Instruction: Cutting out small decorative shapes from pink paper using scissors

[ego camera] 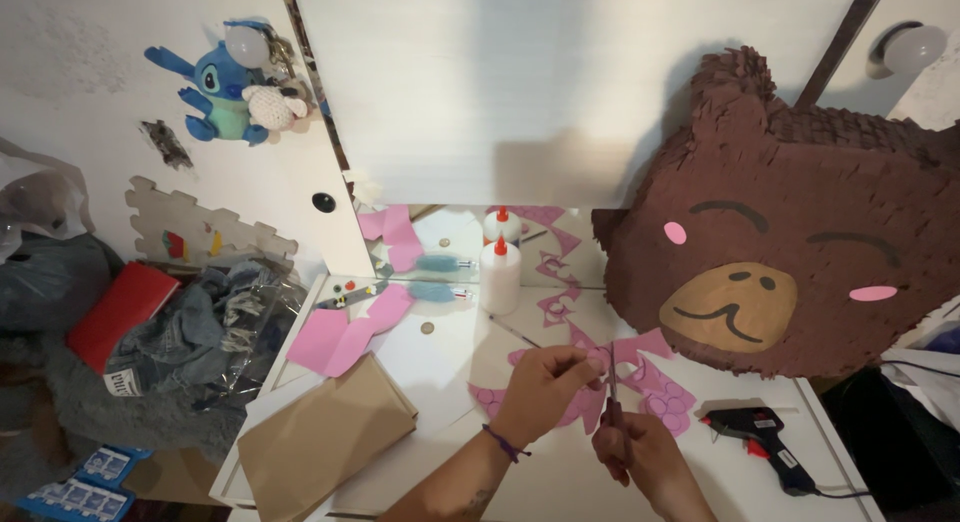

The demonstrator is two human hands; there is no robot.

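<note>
My left hand [545,387] pinches a piece of pink paper [592,367] above the white table [440,367]. My right hand [632,450] grips a pair of scissors [613,387] whose blades point up into that pink paper. More pink paper scraps [660,397] lie under and around both hands. A purple band circles my left wrist.
A large brown bear-face piñata [790,242] leans at the right. A black glue gun [760,432] lies at the table's right front. A white glue bottle [500,277], pink sheets [345,337] and a brown paper bag [320,437] sit to the left. Clothes are piled on the floor at left.
</note>
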